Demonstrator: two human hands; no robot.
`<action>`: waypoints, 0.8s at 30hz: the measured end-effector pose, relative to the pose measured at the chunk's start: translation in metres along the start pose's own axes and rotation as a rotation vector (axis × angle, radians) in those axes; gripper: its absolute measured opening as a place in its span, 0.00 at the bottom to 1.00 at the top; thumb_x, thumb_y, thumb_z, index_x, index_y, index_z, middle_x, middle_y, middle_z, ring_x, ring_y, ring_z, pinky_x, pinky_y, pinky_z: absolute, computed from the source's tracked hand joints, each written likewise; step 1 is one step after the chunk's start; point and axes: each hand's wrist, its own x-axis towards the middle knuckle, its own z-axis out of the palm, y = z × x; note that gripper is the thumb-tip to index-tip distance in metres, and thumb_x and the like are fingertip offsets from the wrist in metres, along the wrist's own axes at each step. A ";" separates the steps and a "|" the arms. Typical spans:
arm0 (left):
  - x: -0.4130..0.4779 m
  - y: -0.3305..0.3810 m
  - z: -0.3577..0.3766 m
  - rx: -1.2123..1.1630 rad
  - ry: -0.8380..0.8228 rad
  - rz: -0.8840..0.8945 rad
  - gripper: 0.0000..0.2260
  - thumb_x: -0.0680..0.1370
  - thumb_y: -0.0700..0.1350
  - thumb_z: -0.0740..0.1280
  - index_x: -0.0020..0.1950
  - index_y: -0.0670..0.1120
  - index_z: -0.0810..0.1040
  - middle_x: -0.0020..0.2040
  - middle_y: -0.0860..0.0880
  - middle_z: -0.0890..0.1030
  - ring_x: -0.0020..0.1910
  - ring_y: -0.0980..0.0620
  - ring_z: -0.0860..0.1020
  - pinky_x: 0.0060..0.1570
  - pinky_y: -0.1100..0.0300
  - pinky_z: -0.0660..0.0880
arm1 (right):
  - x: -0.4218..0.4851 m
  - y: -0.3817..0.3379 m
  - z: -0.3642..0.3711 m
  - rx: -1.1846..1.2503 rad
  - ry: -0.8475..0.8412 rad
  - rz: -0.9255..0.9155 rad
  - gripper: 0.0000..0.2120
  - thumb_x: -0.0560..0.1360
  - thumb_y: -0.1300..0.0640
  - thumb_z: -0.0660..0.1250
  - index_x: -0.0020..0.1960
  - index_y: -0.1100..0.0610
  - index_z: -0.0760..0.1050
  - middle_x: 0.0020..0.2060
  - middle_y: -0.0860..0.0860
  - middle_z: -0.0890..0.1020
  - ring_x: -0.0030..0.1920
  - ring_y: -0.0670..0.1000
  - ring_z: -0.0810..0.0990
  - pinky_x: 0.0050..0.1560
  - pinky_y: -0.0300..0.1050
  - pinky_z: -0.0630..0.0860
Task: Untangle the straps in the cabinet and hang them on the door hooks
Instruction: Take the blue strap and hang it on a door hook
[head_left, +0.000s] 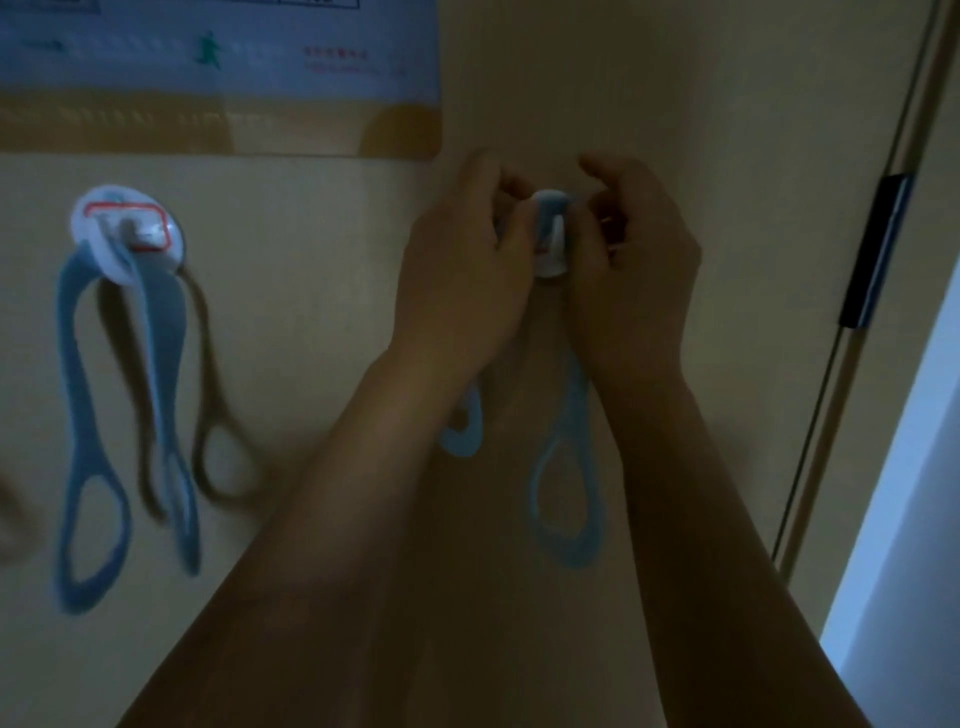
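At right hook (550, 267): left hand (462, 260), right hand (639, 270) pinch blue strap (575, 400); door edge (849, 364) well apart rightward.

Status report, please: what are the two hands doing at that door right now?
Left hand and right hand both pinching blue strap over right hook. Left hook already carries straps. Nothing in the way.

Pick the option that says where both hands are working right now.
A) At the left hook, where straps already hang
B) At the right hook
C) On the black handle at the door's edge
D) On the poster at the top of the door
B: the left hand and right hand flank the right hook, with a blue strap hanging below it.
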 end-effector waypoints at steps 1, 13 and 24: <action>-0.002 -0.003 0.002 -0.004 -0.015 -0.021 0.03 0.78 0.44 0.62 0.44 0.49 0.72 0.34 0.56 0.74 0.33 0.63 0.72 0.36 0.69 0.68 | -0.003 0.004 0.001 0.020 -0.013 0.030 0.11 0.75 0.61 0.62 0.55 0.59 0.77 0.47 0.54 0.81 0.45 0.48 0.78 0.47 0.41 0.75; -0.008 -0.009 0.015 0.045 0.084 -0.145 0.08 0.77 0.46 0.64 0.38 0.56 0.70 0.33 0.58 0.72 0.33 0.63 0.71 0.35 0.70 0.67 | 0.003 0.011 -0.008 0.221 -0.133 0.207 0.05 0.74 0.61 0.66 0.41 0.52 0.74 0.36 0.43 0.78 0.37 0.39 0.77 0.39 0.29 0.72; -0.059 -0.020 0.019 0.009 0.049 -0.028 0.14 0.78 0.44 0.60 0.64 0.49 0.73 0.54 0.51 0.81 0.50 0.54 0.80 0.50 0.51 0.78 | -0.056 0.012 -0.006 0.089 -0.057 0.106 0.05 0.74 0.63 0.62 0.47 0.60 0.75 0.41 0.51 0.76 0.37 0.44 0.72 0.40 0.25 0.68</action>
